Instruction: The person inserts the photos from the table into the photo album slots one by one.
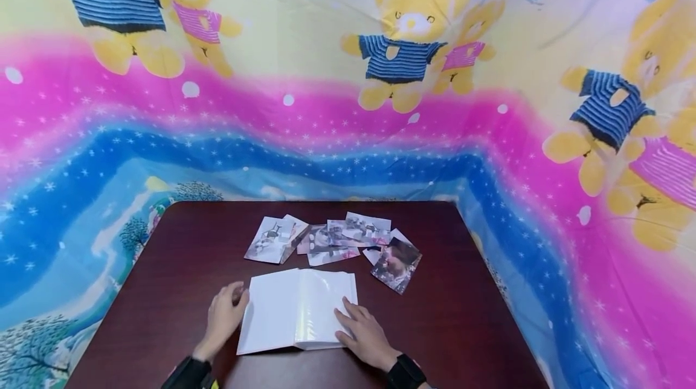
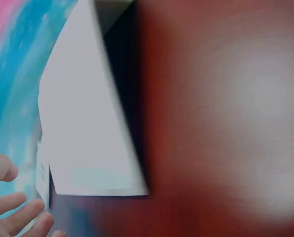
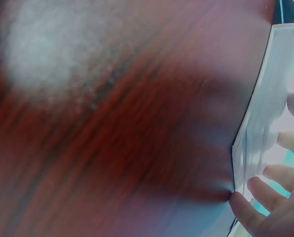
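Observation:
A photo album point(image 1: 274, 310) with white covers lies spread on the dark wooden table, clear plastic sleeves point(image 1: 323, 304) shining on its right side. My left hand point(image 1: 225, 311) is at the album's left edge, fingers loosely bent and holding nothing. In the left wrist view its fingers point(image 2: 21, 217) stand apart from the white cover point(image 2: 87, 118), whose near edge tilts up off the table. My right hand point(image 1: 367, 334) rests on the right-hand sleeves with fingers spread. Seen from the right wrist, its fingertips point(image 3: 255, 183) touch the album's page edges point(image 3: 258, 128).
Behind the album are several loose photos: a pair point(image 1: 267, 241) on the left, an overlapping group point(image 1: 370, 229) in the middle, and a darker print point(image 1: 397, 265) at the right. A bear-patterned cloth point(image 1: 304, 123) surrounds the table point(image 1: 462, 328).

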Available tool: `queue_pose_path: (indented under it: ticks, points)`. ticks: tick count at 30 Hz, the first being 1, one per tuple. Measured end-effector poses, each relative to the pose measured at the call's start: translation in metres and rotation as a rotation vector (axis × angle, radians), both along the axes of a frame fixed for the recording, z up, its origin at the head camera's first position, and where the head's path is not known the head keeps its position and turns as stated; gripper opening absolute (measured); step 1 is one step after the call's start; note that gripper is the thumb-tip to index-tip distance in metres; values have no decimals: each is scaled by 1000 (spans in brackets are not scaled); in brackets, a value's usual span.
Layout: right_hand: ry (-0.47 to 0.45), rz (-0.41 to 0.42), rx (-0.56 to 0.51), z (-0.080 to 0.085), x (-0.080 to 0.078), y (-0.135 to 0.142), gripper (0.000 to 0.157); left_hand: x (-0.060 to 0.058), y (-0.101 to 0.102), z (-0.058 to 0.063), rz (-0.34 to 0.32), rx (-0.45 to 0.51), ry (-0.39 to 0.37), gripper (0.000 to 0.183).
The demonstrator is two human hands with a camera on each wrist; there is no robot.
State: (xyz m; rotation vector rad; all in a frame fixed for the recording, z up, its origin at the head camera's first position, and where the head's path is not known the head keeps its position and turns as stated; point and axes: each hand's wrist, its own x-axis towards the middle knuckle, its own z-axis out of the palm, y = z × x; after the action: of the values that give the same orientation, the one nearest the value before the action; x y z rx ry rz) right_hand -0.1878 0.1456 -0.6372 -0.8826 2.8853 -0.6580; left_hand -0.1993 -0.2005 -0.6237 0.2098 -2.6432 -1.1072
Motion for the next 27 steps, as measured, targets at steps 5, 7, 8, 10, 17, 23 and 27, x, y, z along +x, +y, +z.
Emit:
queue_pose_path:
  ticks: [5,7,8,10,17,23,27]
  points:
    - [-37,-25,6,1,-2,0,50,-56,-11,-6,25,75,-33,34]
    - [-42,-28,7,1,-3,0,50,-74,-10,-8,68,110,-68,36]
    - [-45,-28,9,1,-3,0,50,-82,-10,-8,100,133,-86,37]
    - [-42,-22,9,0,-3,-1,50,-95,-9,-8,179,176,-123,38]
    - [-15,-2,8,-3,-1,-4,50,-119,-2,-7,359,184,-177,41]
    - [8,-5,14,-2,0,-4,49,-128,9,-12,402,103,-254,44]
    - [5,-8,12,-3,-1,-3,49,-130,10,-12,374,91,-242,37]
